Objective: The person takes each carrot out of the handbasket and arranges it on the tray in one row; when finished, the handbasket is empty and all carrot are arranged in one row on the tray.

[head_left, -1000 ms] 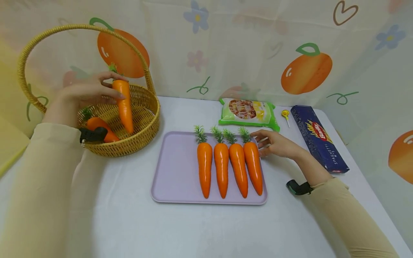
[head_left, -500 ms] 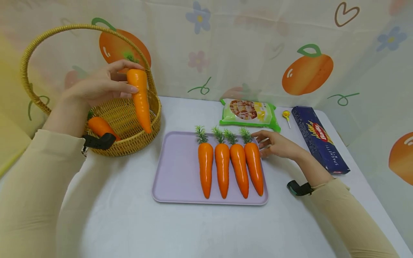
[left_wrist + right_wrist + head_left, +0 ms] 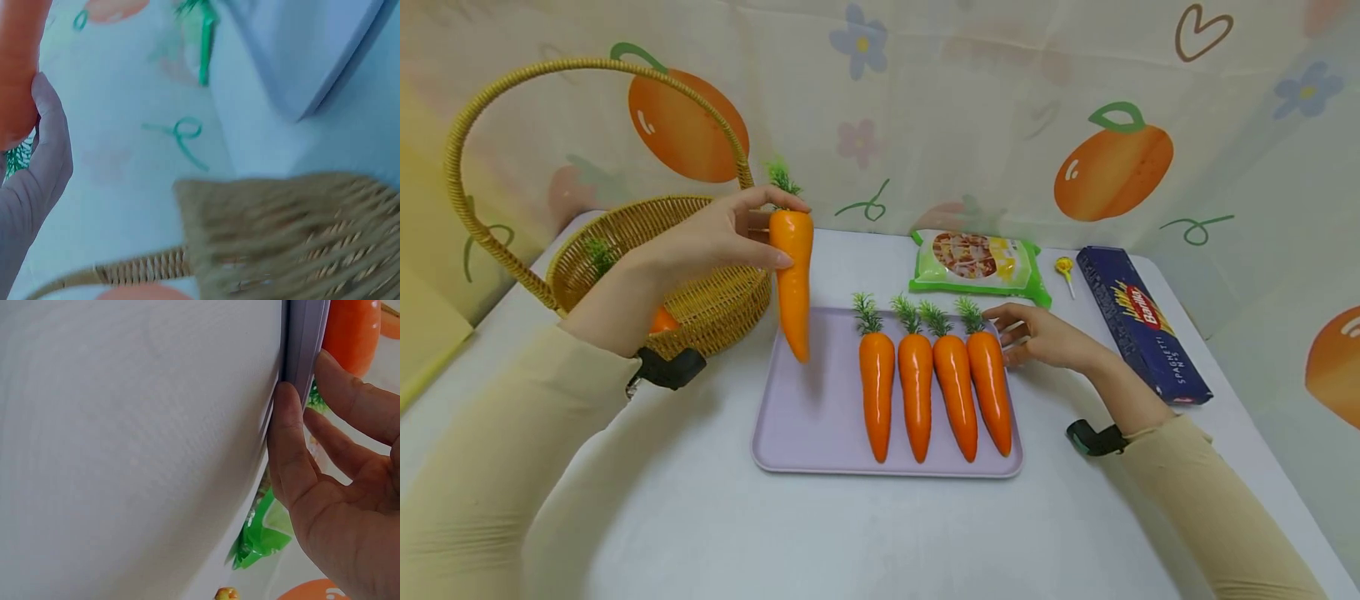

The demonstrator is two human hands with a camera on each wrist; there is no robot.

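My left hand [image 3: 722, 237] pinches an orange toy carrot [image 3: 793, 267] near its leafy top. The carrot hangs tip down over the left part of the lilac tray [image 3: 816, 442], above its surface; the left wrist view shows its thick end [image 3: 17, 94] by the fingers. Several carrots [image 3: 876, 392] lie side by side on the tray, leaves toward the back. At the tray's right edge my right hand [image 3: 1037, 335] holds the rim [image 3: 304, 347] between thumb and fingers. Behind my left forearm, another carrot [image 3: 662, 321] in the wicker basket [image 3: 722, 312] is mostly hidden.
The basket's tall handle [image 3: 587, 62] arches up at the left. Behind the tray lie a green-edged food packet [image 3: 981, 262], a yellow lollipop [image 3: 1064, 267] and a blue spaghetti box [image 3: 1142, 325]. A printed curtain [image 3: 925, 108] backs the white table [image 3: 880, 542].
My left hand has lifted the carrot out of the basket and carried it right, over the tray's left side. My right hand has stayed at the tray's edge.
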